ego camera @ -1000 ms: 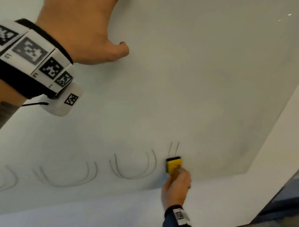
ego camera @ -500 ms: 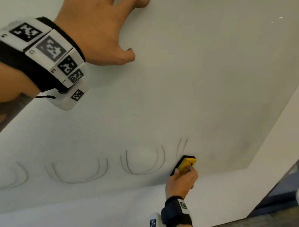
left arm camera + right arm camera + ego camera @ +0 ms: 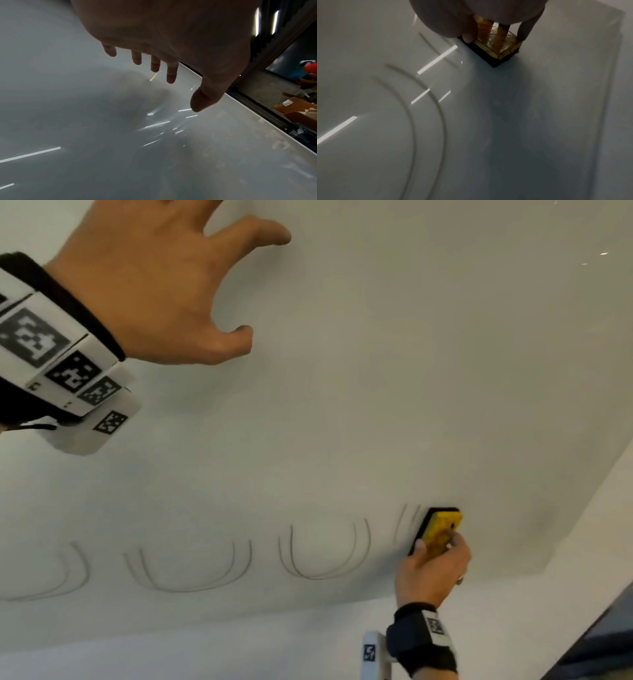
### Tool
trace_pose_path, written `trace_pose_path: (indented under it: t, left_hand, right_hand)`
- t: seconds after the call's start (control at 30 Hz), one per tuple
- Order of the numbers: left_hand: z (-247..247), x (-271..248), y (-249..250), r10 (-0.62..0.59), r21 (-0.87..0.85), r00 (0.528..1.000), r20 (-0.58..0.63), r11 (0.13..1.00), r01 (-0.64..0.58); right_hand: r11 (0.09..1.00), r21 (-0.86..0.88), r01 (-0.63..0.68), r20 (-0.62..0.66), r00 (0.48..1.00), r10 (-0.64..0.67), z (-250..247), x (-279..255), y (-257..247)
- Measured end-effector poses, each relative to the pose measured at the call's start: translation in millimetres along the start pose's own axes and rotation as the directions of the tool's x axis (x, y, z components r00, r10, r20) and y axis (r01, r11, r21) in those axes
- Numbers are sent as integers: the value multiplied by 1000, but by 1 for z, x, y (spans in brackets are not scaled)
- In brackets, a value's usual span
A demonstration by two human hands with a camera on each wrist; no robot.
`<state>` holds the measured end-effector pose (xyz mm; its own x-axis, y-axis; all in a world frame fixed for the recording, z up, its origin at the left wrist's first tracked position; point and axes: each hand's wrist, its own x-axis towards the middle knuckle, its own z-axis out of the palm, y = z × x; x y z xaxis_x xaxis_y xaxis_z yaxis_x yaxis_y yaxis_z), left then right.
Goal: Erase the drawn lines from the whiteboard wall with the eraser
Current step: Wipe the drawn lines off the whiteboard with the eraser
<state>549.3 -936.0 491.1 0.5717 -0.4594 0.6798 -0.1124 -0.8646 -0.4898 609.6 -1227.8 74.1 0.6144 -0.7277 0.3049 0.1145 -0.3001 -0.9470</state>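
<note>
My right hand (image 3: 432,568) grips a yellow eraser (image 3: 440,529) with a black felt base and presses it flat on the whiteboard wall (image 3: 376,371). In the right wrist view the eraser (image 3: 498,47) sits between thumb and fingers. Two short pencil-grey strokes (image 3: 406,522) stand just left of the eraser. Further left runs a row of double U-shaped drawn lines (image 3: 325,553), (image 3: 188,568), and one cut off at the left edge (image 3: 65,573). My left hand (image 3: 164,285) is up high, fingers spread and loosely bent near the wall, holding nothing; the same spread fingers (image 3: 171,73) show in the left wrist view.
The board's lower edge (image 3: 239,614) and right edge (image 3: 609,460) border a plain white wall. A dark frame and floor (image 3: 606,642) lie at bottom right. In the left wrist view a room with brown boxes (image 3: 296,108) lies past the board's edge.
The eraser and my right hand have slid up and right beside the two short strokes, tilting. My left hand has opened out, fingers now spread and visible.
</note>
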Motion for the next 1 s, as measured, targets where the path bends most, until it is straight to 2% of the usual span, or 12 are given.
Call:
trace_pose_path:
  t: [0.1,0.17,0.23,0.33,0.4,0.53,0.6,0.7,0.8,0.83,0.93,1.0]
  left_hand:
    - [11,-8,-14,13,-10,1000,0,1000,-13]
    - [19,-11,-15,23,14,999,24,1000,-23]
    - [27,-13,-15,18,51,999,37,998,-20]
    - [30,-10,-15,7,86,1000,29,996,-9]
    - [31,-8,-16,0,101,1000,22,995,-2]
    - [29,-10,-13,-24,75,1000,11,997,23]
    - [27,-9,-9,-15,48,1000,8,999,15]
    - [27,-11,-9,-36,85,999,12,996,35]
    - [25,-12,-2,-78,76,997,23,994,76]
    - [24,-13,1,-77,69,997,29,995,75]
    - [21,-15,2,-76,84,997,31,994,73]
    - [21,-16,3,-74,81,996,46,994,70]
  right_hand:
    - [991,10,136,-56,989,-136,-2,21,-14]
    - [941,-93,327,14,945,-327,4,-5,-11]
    - [800,-187,570,199,820,-537,7,-42,10]
    - [564,-219,796,399,600,-693,1,-49,38]
    - [488,-215,846,408,532,-742,-6,-20,31]
    - [785,-191,590,45,804,-593,-19,66,-41]
    - [780,-157,606,-53,783,-620,-18,80,-64]
    - [538,-243,807,169,582,-796,-3,30,-26]
    - [105,-95,990,596,140,-791,-1,-30,62]
    - [11,-41,999,663,35,-748,-5,-34,81]
    - [-141,47,989,681,-135,-720,-7,-11,68]
    - [-150,31,988,565,-141,-813,-3,12,27]
